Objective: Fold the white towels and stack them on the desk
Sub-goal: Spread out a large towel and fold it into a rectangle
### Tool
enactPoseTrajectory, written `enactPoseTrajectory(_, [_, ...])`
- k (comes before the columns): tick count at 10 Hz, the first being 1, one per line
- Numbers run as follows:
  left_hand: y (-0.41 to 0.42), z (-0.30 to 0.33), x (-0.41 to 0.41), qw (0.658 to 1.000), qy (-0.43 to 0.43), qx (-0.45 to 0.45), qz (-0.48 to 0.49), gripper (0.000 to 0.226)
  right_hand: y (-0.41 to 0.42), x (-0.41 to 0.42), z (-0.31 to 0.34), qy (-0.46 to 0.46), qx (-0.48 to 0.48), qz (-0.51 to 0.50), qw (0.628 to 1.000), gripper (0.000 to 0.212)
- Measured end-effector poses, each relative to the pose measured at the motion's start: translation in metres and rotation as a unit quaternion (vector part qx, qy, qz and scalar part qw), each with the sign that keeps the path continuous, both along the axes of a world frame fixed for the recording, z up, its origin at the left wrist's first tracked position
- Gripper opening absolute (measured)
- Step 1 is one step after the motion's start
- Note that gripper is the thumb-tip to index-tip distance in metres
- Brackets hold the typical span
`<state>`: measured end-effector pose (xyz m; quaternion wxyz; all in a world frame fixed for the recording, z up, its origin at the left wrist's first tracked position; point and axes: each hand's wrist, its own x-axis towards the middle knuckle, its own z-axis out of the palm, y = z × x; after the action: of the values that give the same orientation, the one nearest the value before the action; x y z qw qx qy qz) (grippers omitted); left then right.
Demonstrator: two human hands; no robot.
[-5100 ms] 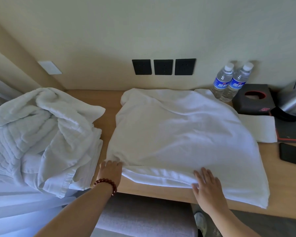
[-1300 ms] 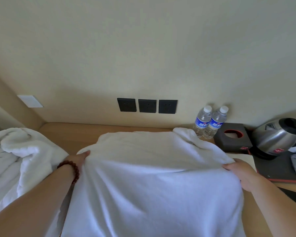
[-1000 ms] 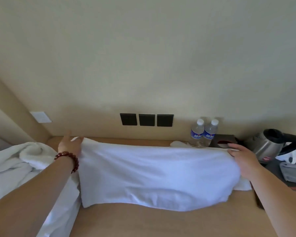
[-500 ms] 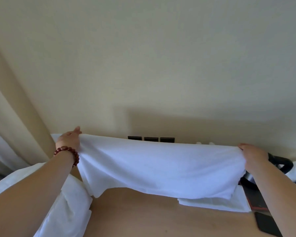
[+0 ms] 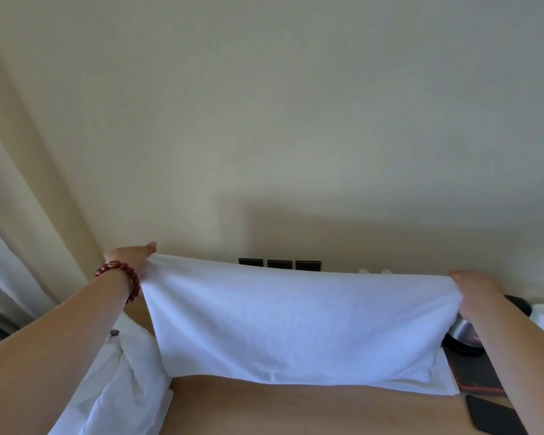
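White towel hangs stretched above the counter, its top corners pinched by left hand and right hand

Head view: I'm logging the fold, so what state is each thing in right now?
Towel: held up, stretched between both hands.
Left hand: grips the towel's left top corner.
Right hand: grips its right top corner.
Pile: unfolded, on the left.
Kettle: upright, mostly hidden.
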<state>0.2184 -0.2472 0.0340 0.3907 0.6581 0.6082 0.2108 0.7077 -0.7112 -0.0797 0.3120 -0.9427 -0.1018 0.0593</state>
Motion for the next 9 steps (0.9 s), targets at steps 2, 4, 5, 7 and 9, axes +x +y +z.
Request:
enactPoseTrajectory(2, [-0.003,0.002,0.002,0.998,-0.046,-0.014,0.038,0.053,0.002,-0.021,0.017,0.089,0.191,-0.071,0.975,0.045])
enactPoseTrajectory(4, [0.003,0.001,-0.001,0.979,-0.201,-0.013,-0.006,0.015,-0.01,-0.01,0.015,0.132,0.235,-0.082,0.959,0.035])
enactPoseTrajectory(5, [0.003,0.002,0.002,0.971,-0.236,-0.033,-0.012,0.019,-0.01,-0.01,0.015,0.135,0.258,-0.085,0.953,0.023])
enactPoseTrajectory(7, [0.01,-0.011,-0.002,0.965,-0.244,-0.101,0.001,0.022,-0.012,-0.016,0.013,0.022,0.031,-0.033,0.999,0.041])
enactPoseTrajectory(9, [0.008,-0.018,-0.001,0.963,-0.239,-0.111,0.06,0.025,-0.023,-0.021,0.033,-0.064,-0.073,0.018,0.995,0.076])
